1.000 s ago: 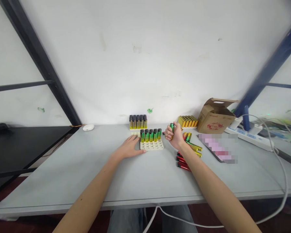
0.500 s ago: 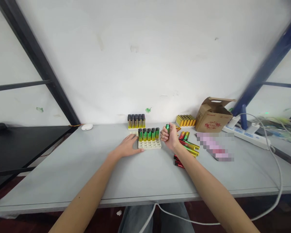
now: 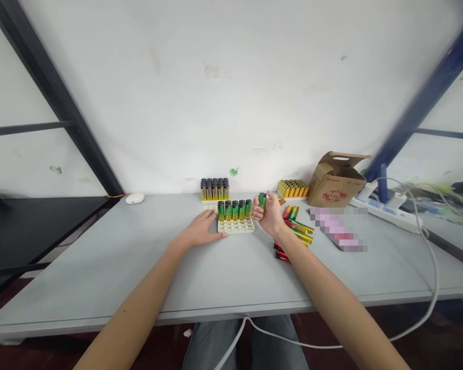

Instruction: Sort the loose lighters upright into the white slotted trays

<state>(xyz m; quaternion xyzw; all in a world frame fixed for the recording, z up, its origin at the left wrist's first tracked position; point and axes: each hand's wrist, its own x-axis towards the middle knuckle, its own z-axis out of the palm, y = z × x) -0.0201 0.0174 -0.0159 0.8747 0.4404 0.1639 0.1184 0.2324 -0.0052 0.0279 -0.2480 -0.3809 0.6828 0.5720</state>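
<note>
A green-and-yellow lighter (image 3: 262,199) stands roughly upright in my right hand (image 3: 272,216), whose fingers wrap around it just right of a white tray (image 3: 235,227). Green-and-yellow lighters (image 3: 234,210) fill the tray's back rows, while its front holes hold nothing. My left hand (image 3: 201,229) lies flat against the tray's left side, fingers stretched out and thumb by the front corner. Loose lighters (image 3: 301,234) in red, green and gold lie under and beyond my right wrist, partly hidden by the forearm.
Behind the tray stands a block of dark-topped yellow lighters (image 3: 215,190). Near the wall are a tray of yellow cylinders (image 3: 293,189) and an open cardboard box (image 3: 334,185). A pixelated pink item (image 3: 337,231), a power strip (image 3: 389,213) with white cables, and a white case (image 3: 135,199) also lie here.
My right hand has turned slightly, showing more of the lighter beside the tray. My left hand keeps its place at the tray. The whole view has shifted a little.
</note>
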